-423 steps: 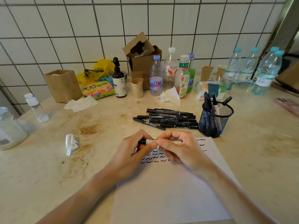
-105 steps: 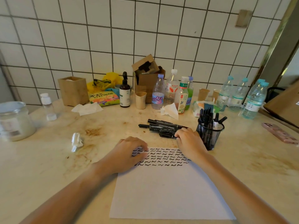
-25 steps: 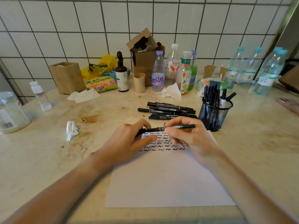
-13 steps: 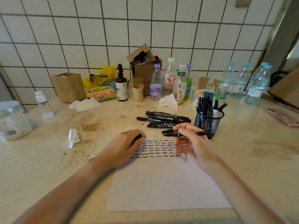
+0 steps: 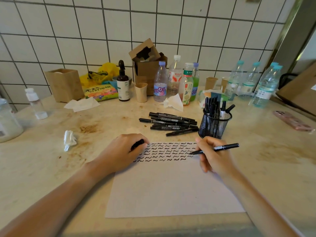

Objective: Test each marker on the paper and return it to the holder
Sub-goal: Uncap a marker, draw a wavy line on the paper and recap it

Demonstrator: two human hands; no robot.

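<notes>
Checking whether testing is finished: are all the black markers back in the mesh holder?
No, a pile of black markers lies on the counter left of the mesh holder, and the right hand holds another.

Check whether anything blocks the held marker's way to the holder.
Nothing visible does. The right hand holds the marker on the paper, just in front of the holder. The loose markers lie left of that path.

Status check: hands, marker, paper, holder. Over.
Right hand holds marker, tip on paper. Left hand holds the cap, resting on the paper. Holder upright; path clear.
</notes>
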